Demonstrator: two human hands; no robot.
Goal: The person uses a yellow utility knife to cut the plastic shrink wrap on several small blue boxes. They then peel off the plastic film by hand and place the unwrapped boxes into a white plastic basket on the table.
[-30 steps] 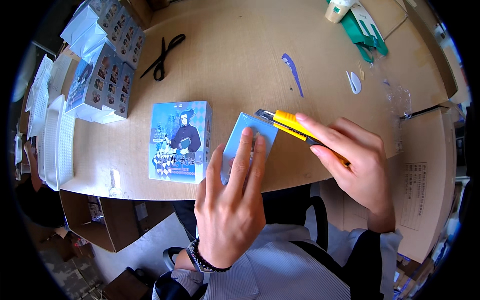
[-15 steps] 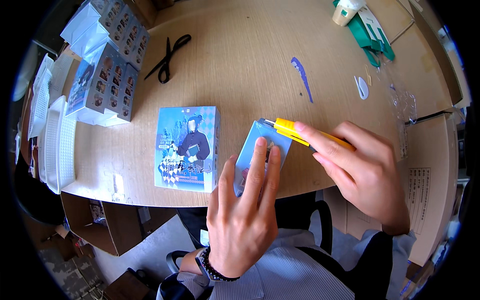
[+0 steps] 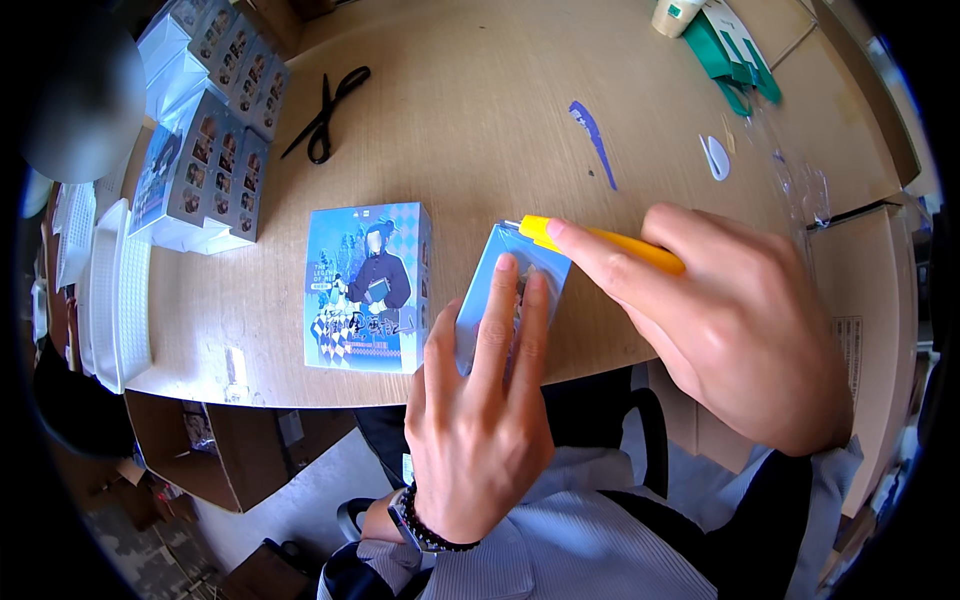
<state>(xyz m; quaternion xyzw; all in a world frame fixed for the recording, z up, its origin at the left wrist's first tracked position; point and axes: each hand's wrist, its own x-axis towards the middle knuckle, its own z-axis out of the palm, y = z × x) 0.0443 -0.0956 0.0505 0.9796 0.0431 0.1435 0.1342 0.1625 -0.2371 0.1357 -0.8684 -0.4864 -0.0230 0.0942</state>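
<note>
Under my left hand (image 3: 480, 440) lies a small light-blue box (image 3: 474, 310), tilted on the table near its front edge. The index and middle fingers stretch along its top face, and the hand steadies it. My right hand (image 3: 735, 325) is closed around a yellow utility knife (image 3: 645, 253), index finger laid along the handle. The knife's metal tip meets the far end of the small box; the exact contact is too small to make out. To the left stands a larger blue printed box (image 3: 365, 290) with a character picture, close to my left hand but untouched.
Black scissors (image 3: 321, 125), a purple strip (image 3: 596, 145) and a white plastic piece (image 3: 717, 160) lie farther back. Stacked printed boxes (image 3: 205, 170) and a white basket (image 3: 118, 300) stand left. A green bag (image 3: 725, 55) and a cup (image 3: 675, 17) are far right.
My right hand and the knife have shifted slightly to the left along the box's far end. The whole scene has moved a little in the picture. Both holds are unchanged.
</note>
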